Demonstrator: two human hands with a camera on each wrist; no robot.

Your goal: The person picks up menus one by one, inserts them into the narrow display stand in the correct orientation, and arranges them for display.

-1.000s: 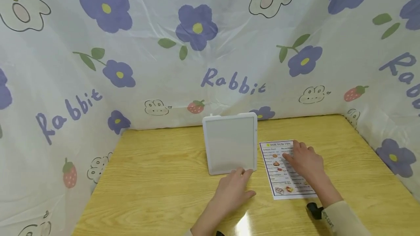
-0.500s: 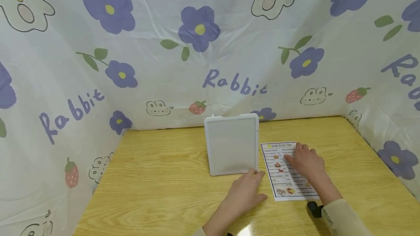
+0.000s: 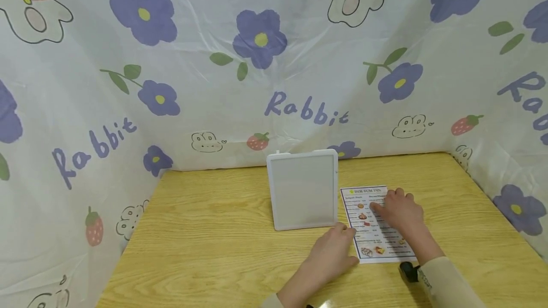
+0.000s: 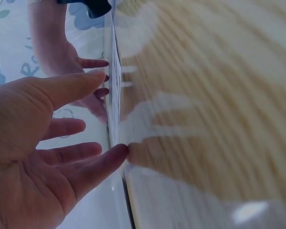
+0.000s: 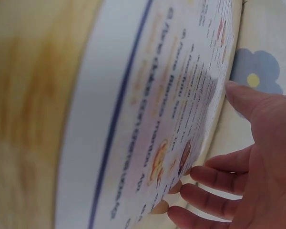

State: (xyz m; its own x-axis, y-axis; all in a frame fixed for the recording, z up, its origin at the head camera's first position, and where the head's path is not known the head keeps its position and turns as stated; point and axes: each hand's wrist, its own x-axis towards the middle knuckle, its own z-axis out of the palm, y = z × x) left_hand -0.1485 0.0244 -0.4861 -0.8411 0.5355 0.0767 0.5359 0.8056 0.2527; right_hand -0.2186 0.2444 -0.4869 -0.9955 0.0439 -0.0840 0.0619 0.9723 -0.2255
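A printed menu sheet headed "DIM SUM INN", with small food pictures, lies flat on the right side of the table. My right hand is over its right half, and in the right wrist view the spread fingertips come right to the paper. Close to the sheet's left edge is my left hand. In the left wrist view its fingers are relaxed and apart, with a fingertip down at the tabletop beside the sheet. Nothing is gripped by either hand.
A white-framed board with a blank pale grey face stands upright behind my left hand, left of the menu. The wood-grain table is bordered by a curtain printed with flowers, rabbits and strawberries. A black device sits at my right wrist.
My left hand has moved right, from the board's lower edge to the menu's left edge. The right hand stays over the menu; the board and sheet keep their places.
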